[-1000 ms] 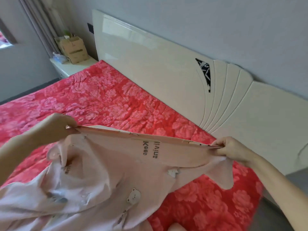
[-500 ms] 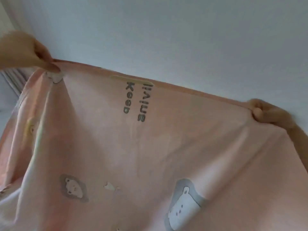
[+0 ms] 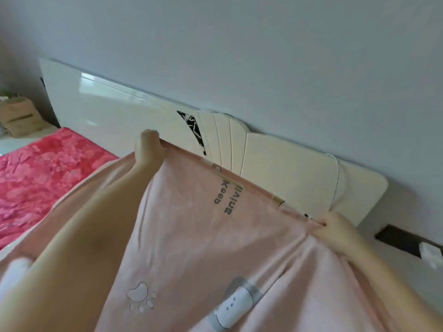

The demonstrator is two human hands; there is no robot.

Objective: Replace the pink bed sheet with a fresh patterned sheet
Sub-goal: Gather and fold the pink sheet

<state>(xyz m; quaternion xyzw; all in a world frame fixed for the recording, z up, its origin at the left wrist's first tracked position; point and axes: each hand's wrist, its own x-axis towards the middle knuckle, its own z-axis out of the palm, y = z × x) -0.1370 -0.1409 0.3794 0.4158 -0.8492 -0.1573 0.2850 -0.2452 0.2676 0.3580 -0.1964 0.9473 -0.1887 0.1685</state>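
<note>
A pale pink patterned sheet [image 3: 191, 236], printed with bears, a paw and the word "Keep", fills the lower view and is stretched in front of the glossy cream headboard [image 3: 119, 111]. It hangs over the near part of the bed, whose red floral bed cover [image 3: 43, 168] shows to the left. The left hand [image 3: 149, 149] and right hand [image 3: 335, 228] each grip the sheet's top hem, fingers curled over it, well apart, and a cardboard box [image 3: 19, 116] stands at far left.
</note>
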